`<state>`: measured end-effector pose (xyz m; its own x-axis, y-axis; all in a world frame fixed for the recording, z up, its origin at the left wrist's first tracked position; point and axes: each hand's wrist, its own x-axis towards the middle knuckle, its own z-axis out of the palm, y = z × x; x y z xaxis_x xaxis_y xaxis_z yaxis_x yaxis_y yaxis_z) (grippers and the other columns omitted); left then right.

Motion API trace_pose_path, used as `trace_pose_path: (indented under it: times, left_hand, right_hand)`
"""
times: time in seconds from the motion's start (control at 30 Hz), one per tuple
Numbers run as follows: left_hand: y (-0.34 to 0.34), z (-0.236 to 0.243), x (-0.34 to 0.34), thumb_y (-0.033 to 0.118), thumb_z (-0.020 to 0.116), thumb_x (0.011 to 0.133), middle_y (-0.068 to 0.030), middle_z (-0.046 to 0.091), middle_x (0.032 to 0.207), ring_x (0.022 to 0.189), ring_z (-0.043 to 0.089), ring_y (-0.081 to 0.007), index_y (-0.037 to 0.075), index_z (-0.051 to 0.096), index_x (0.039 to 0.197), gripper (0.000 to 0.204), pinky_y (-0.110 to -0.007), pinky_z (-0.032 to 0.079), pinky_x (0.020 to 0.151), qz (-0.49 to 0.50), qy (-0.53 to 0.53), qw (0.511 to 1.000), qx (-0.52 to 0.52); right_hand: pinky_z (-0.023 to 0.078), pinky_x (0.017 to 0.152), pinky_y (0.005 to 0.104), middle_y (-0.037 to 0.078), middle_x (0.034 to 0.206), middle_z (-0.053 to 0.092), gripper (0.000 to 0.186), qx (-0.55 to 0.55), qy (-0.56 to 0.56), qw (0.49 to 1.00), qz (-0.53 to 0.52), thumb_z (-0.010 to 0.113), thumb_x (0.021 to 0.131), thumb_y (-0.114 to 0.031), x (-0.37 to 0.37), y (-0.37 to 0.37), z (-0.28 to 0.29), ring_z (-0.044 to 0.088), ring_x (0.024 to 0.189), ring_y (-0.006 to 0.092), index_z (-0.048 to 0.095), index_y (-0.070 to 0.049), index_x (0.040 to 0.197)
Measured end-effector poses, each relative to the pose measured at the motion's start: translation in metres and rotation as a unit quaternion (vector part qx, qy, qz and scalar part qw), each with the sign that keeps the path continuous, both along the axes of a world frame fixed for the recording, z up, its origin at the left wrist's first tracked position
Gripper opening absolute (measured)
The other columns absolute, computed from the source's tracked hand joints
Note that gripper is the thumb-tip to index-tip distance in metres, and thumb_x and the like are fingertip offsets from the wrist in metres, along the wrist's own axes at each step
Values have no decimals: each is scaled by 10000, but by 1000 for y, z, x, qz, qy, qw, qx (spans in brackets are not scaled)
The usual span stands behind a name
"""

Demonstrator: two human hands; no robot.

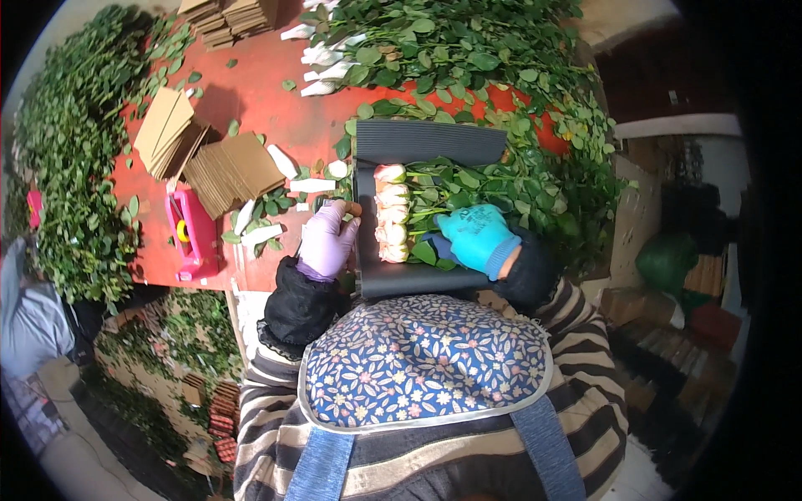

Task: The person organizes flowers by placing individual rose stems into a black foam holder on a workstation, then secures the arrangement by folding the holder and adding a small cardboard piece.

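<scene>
A row of pale pink-and-cream roses [392,213] lies side by side in a black ribbed tray [430,140], heads to the left and leafy stems to the right. My left hand [324,242], in a lavender glove with bare fingertips showing, rests at the tray's left edge beside the rose heads. Its thumb and fingers are apart, with nothing seen between them. Over the stems lies my right hand [479,237], in a turquoise glove with dark fingers. Those fingers curl onto the rose stems [426,194] and are partly hidden by leaves.
Stacked cardboard pieces [234,171] and a pink tape dispenser [193,234] stand left on the red table [242,92]. White-wrapped rose heads [322,73] lie at the back with leafy stems [468,42]. More greenery [71,159] fills the far left. Loose white sleeves [312,185] lie near my left hand.
</scene>
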<state>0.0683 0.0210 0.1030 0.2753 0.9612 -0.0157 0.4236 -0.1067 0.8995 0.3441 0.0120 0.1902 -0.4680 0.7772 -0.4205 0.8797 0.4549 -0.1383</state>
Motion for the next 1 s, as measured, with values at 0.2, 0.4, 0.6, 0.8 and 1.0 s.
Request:
trace_pose_path:
  times: [0.2, 0.4, 0.6, 0.8, 1.0]
  left_hand:
    - [0, 6, 10, -15, 575, 951, -59, 641, 863, 702, 619, -122, -11, 631, 1091, 151, -272, 524, 640, 11, -78, 982, -172]
    - [-5, 6, 17, -22, 556, 966, -39, 656, 934, 763, 627, -93, -5, 633, 1078, 138, -240, 530, 680, -6, -81, 974, -211]
    - [-7, 2, 17, -19, 568, 962, -30, 665, 935, 720, 611, -72, 3, 632, 1059, 118, -225, 516, 644, 1, -76, 966, -249]
    - [-3, 9, 16, 21, 630, 944, -9, 606, 853, 696, 549, -73, 22, 631, 1050, 107, -242, 470, 615, 6, -42, 988, -152]
    - [24, 38, 5, 93, 769, 790, -82, 641, 981, 835, 657, -272, 64, 686, 1001, 230, -369, 526, 738, -111, 20, 981, 157]
  right_hand:
    - [533, 629, 483, 116, 798, 723, 234, -58, -2, 998, -18, 666, 805, -305, -8, 11, -9, 709, 750, 316, 741, -97, 880]
    - [538, 640, 484, 114, 827, 728, 237, -74, -13, 997, -11, 664, 814, -308, -10, 10, -12, 708, 750, 319, 732, -106, 916]
    - [509, 584, 463, 105, 723, 673, 201, -67, 15, 998, 0, 673, 805, -245, -11, 11, -14, 676, 670, 314, 662, -80, 920]
    - [506, 583, 465, 109, 685, 654, 193, -14, 41, 999, 5, 651, 841, -248, -5, 7, -21, 656, 643, 321, 679, -79, 928]
    - [500, 562, 467, 123, 695, 645, 227, -14, 79, 997, -1, 642, 885, -299, 0, 9, -25, 644, 636, 330, 685, -82, 936]
